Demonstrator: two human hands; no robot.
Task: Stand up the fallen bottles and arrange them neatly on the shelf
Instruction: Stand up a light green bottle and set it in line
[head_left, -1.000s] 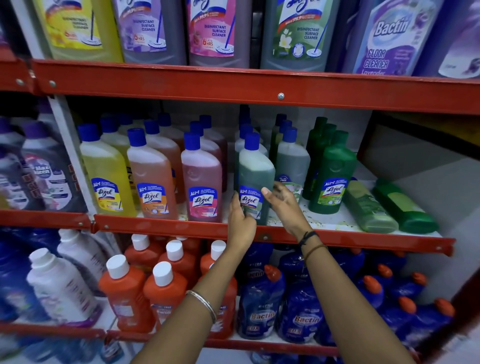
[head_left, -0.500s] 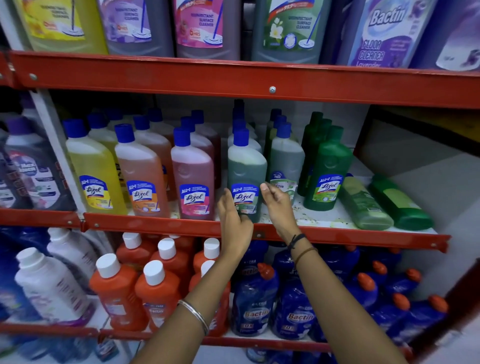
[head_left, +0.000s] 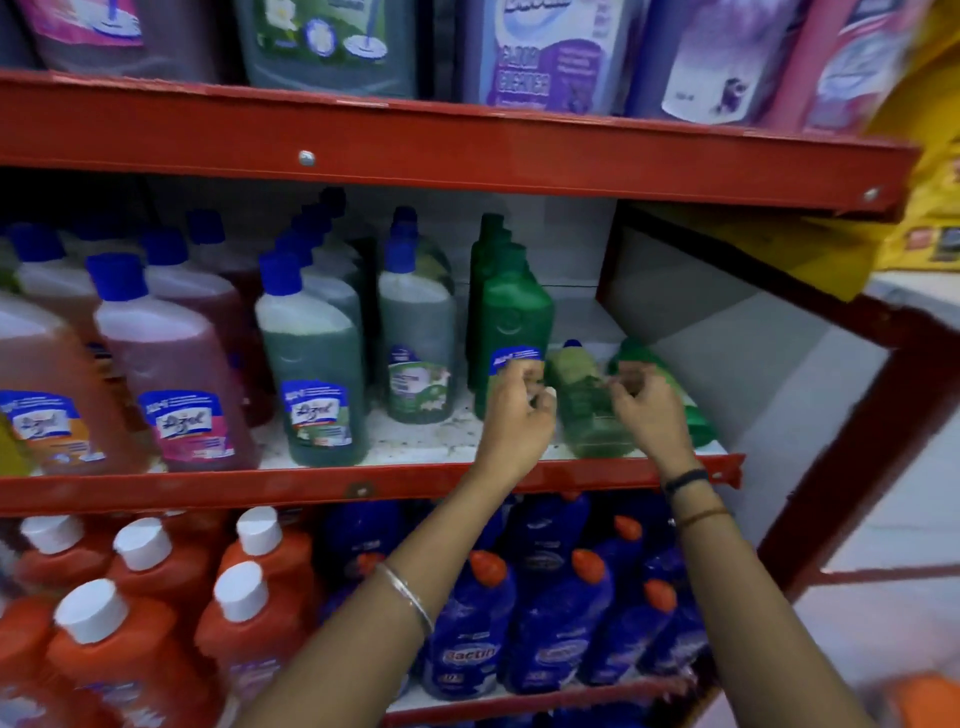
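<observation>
— Green bottles, still lying down?
— Yes. Pale green bottle (head_left: 584, 405) and dark green bottle (head_left: 660, 379), flat on the shelf (head_left: 415, 480), far right.
— Hands?
— Moved right, off the standing bottle. Left hand (head_left: 517, 410), right hand (head_left: 649, 410): fingers curled, gripping nothing yet. Lifting next, probably.

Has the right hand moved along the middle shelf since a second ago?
Yes. The right hand has shifted rightward, from in front of the upright blue-capped bottles to the fallen olive bottle and fallen green bottle at the shelf's right end.
</observation>
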